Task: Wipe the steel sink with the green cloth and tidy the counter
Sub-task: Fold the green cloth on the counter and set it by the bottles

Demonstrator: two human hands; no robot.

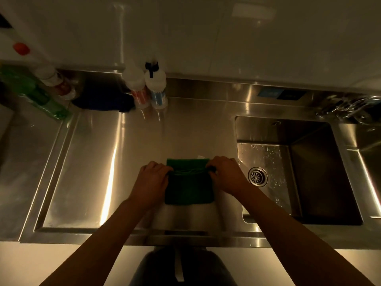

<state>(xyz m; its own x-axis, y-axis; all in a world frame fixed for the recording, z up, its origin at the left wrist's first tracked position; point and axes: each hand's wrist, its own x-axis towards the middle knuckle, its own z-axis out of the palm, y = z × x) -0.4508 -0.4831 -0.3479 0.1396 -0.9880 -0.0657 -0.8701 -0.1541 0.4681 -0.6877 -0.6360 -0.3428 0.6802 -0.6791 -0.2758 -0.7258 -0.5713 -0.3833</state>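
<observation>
Fingers of the left hand and right hand pinch opposite ends of the green cloth, folding it flat on the steel counter beside the sink. The basin is wet, so wiping looks done. The bottles at the back wall may still need tidying

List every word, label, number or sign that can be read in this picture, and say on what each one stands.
No text can be read here.
Red-label bottle: print too blurred to read.
Blue-label bottle: print too blurred to read.
Blue and dark stickers on the back ledge above the sink: too small and blurred.
Green bottle and the bottles beside it: no legible label.
Green cloth: no text visible.
</observation>
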